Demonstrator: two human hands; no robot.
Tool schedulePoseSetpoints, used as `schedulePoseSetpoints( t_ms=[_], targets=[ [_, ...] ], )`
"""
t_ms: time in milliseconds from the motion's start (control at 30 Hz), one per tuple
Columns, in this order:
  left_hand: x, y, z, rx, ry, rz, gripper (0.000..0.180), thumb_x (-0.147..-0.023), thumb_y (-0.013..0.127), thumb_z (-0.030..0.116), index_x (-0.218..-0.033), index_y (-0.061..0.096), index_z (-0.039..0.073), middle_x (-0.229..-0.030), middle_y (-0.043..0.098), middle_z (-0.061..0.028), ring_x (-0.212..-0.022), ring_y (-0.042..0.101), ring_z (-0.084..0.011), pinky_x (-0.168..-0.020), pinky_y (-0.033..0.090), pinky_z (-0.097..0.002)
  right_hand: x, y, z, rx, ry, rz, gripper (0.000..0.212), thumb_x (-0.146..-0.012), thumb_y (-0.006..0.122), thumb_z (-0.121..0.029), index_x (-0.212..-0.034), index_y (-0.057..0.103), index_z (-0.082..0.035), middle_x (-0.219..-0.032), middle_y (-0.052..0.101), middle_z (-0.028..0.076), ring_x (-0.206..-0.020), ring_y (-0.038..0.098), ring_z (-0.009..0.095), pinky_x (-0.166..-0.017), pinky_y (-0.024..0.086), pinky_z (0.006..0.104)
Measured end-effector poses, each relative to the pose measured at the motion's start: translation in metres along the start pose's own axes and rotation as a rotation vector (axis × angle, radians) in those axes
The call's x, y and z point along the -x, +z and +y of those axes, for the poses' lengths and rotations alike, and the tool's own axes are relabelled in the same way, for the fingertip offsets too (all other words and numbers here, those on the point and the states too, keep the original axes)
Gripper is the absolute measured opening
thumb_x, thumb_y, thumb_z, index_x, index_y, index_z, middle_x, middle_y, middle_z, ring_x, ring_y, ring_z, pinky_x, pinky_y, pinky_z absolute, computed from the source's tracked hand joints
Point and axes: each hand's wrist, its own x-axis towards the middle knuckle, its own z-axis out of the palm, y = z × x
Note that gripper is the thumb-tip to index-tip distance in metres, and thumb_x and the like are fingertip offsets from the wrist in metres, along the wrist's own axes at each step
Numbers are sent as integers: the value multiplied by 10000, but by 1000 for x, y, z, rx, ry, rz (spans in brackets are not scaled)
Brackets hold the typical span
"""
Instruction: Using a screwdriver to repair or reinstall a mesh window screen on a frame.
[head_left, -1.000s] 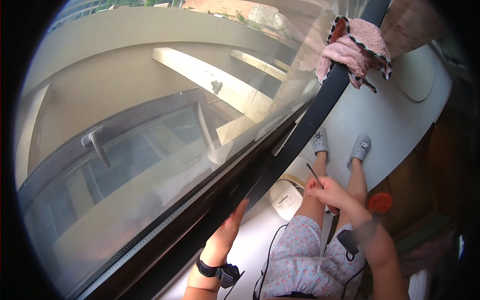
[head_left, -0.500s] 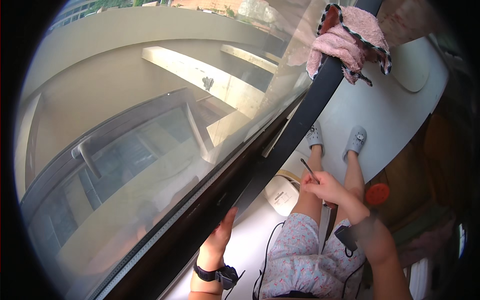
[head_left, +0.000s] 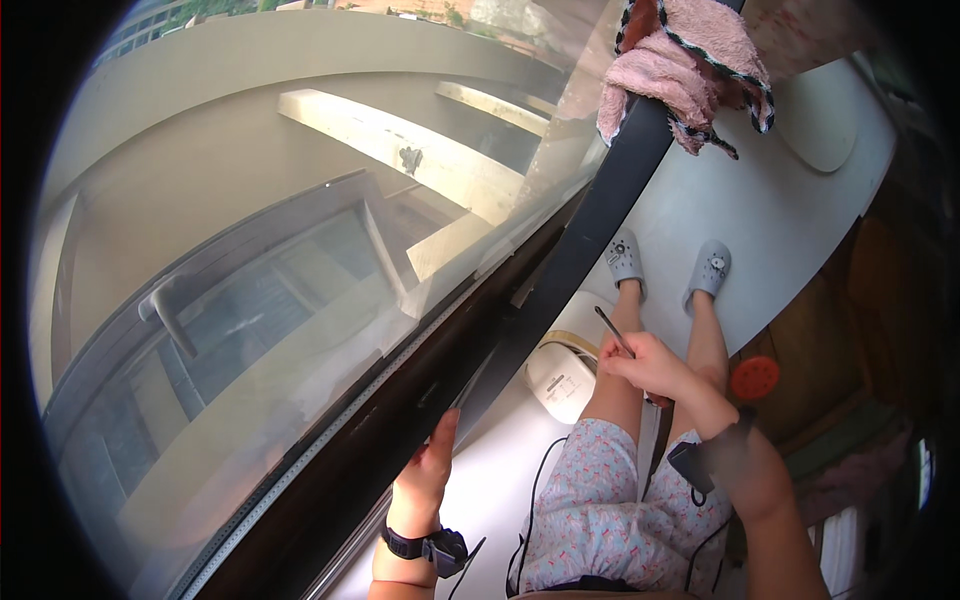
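My left hand (head_left: 430,465) grips the inner edge of the dark window frame (head_left: 590,240) at lower centre, its thumb pointing up along the edge. The other fingers are largely hidden at the frame. A thin pale strip (head_left: 473,385) shows just above the thumb. Over my lap, my right hand (head_left: 655,367) is closed round a slim dark tool (head_left: 613,330). Its thin end points up and left, and a reddish-brown part shows below the fist. The tool's exact kind cannot be made out.
A pink cloth with black-and-white edging (head_left: 690,75) hangs over the frame's far end. Under the frame sits a white rounded device (head_left: 560,385) with a cable nearby. A red round object (head_left: 754,377) lies at right. Concrete beams (head_left: 400,145) stand beyond the glass.
The whole view has shifted a little, so the cloth and frame sit slightly higher and further left. Both hands keep about the same place and hold.
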Motion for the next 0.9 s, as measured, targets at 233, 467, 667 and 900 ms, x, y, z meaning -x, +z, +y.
schedulePoseSetpoints(
  t_ms=[233, 467, 667, 900],
  targets=[
    [6, -1, -24, 73, 41, 56, 259, -784, 656, 31, -1033, 592, 3, -979, 618, -69, -867, 579, -149, -783, 443, -248, -9, -4, 4, -29, 29, -27, 107, -818, 556, -161, -807, 565, -55, -599, 475, -39, -474, 423, 34, -430, 349, 208],
    [4, 11, -36, 38, 124, 189, 280, -807, 630, 93, -1065, 557, 15, -988, 592, -33, -852, 540, -109, -773, 410, -210, -34, -13, 47, -35, -115, -46, 124, -815, 573, -123, -815, 554, 0, -700, 540, -7, -683, 489, 53, -653, 407, 209],
    [-2, 6, -45, 0, 137, 296, 238, -824, 612, 140, -1026, 565, 25, -905, 588, -6, -758, 516, -81, -678, 395, -207, -34, -22, 59, -56, -183, -19, 151, -793, 584, -151, -801, 568, -1, -682, 555, 19, -640, 509, 84, -612, 421, 239],
    [-6, -12, -72, -74, 179, 351, 229, -826, 612, 157, -1006, 566, 23, -859, 588, -9, -717, 517, -85, -635, 400, -204, -43, -36, 80, -176, -160, 25, 176, -772, 594, -178, -773, 576, -3, -671, 570, 37, -637, 538, 117, -615, 440, 266]
  ],
)
